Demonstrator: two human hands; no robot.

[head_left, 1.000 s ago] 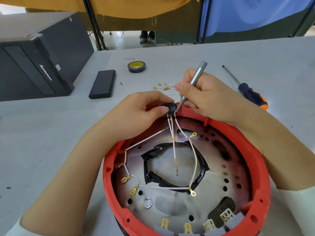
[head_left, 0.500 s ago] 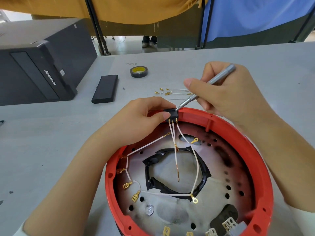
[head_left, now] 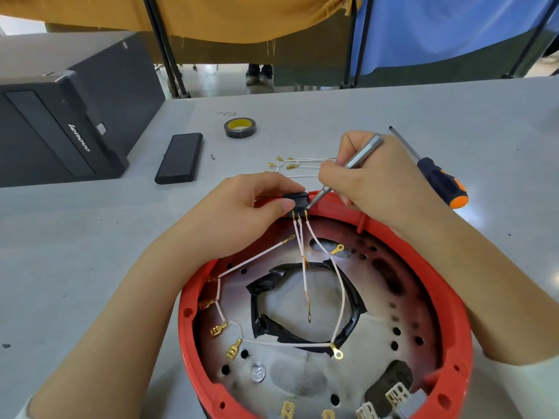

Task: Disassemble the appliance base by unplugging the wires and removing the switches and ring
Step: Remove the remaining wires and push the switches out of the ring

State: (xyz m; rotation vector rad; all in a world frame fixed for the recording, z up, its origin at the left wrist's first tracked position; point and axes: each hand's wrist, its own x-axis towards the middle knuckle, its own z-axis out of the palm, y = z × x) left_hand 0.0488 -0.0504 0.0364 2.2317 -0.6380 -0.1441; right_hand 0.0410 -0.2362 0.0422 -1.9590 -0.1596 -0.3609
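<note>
The red round appliance base (head_left: pixel 453 334) lies open side up on the grey table in front of me. A black switch (head_left: pixel 298 198) sits at its far rim, with white wires (head_left: pixel 305 276) hanging from its brass terminals into the base. My left hand (head_left: pixel 251 210) pinches the switch between thumb and fingers. My right hand (head_left: pixel 372 179) holds a thin silver screwdriver (head_left: pixel 348 173) like a pen, its tip against the switch's right side. A black ring (head_left: pixel 302 303) wrapped in tape lies in the middle of the base.
Loose white wires with brass lugs (head_left: pixel 290 166) lie just beyond the base. An orange-and-black screwdriver (head_left: pixel 438 179) lies at the right, a black tape roll (head_left: pixel 240 127) and a flat black bar (head_left: pixel 180 158) farther back. A black computer case (head_left: pixel 60 122) stands at the left.
My right hand has tilted the silver screwdriver flatter and shifted right, its tip staying at the switch. My left hand keeps its pinch on the switch.
</note>
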